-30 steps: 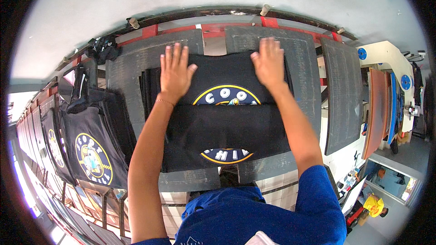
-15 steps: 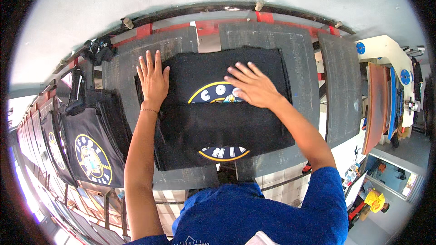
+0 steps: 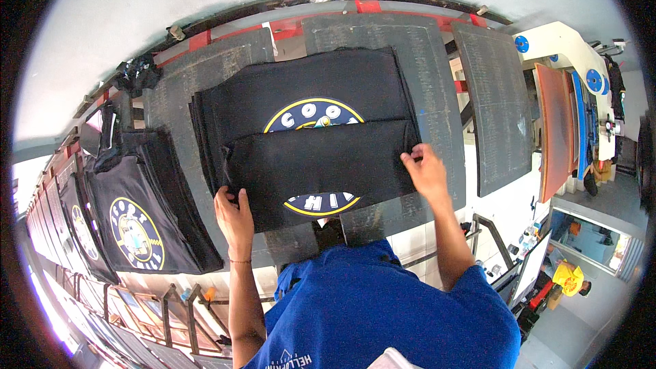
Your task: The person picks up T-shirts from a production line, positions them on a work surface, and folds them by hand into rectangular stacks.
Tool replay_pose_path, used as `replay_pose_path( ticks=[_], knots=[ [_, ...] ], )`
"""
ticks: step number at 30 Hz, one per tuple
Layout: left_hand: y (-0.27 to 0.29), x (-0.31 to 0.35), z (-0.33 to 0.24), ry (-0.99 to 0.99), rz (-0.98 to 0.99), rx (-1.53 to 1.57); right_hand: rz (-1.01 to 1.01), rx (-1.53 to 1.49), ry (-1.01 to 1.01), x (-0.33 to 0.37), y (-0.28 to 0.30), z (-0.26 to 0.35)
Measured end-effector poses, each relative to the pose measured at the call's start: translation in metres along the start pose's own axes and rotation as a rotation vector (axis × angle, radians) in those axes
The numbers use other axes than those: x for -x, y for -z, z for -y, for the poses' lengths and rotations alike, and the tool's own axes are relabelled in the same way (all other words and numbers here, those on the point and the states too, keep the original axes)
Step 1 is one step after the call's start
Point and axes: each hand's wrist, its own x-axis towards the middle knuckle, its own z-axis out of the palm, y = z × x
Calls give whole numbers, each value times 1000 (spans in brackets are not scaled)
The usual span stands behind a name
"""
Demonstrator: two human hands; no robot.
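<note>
A stack of black cloth pieces [image 3: 314, 78] lies on dark grey boards in front of me. Its round blue, white and yellow emblem [image 3: 314, 113] shows in part. Across its middle a black cloth layer [image 3: 321, 157] covers the emblem's centre, and the lower arc shows below. My left hand [image 3: 234, 219] is at the near left edge of the cloth, fingers and thumb bent on it. At the right edge my right hand [image 3: 426, 172] pinches the cloth between thumb and fingers. Whether each grip takes one layer or several is hidden.
Another black cloth stack with a like emblem [image 3: 137, 232] lies to the left. Dark boards [image 3: 492, 109] continue right, beside a brown panel [image 3: 553, 133] and a cream machine frame [image 3: 557, 44]. A person in a yellow shirt [image 3: 568, 278] is at lower right.
Both hands have left their flat, spread pose on the far part of the cloth. They have come nearer to me, and their fingers have closed at its left and right edges.
</note>
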Motion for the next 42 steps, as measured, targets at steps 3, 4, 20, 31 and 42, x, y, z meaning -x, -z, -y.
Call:
replay_pose_path(
  ticks=[3,4,20,31,42],
  knots=[
    [-12,-6,7,-69,-60,-42,-32,74,12,13,-12,2],
    [-18,-11,16,-118,-77,-58,-14,78,48,10,-14,-1],
    [-35,-208,-50,480,227,1227,232,-1472,-257,-186,-24,59],
    [-43,-102,-48,-440,35,-57,-161,-639,220,-135,-43,54],
    [-58,-167,-44,-303,-192,-342,16,412,1261,-111,-60,132]
  ],
)
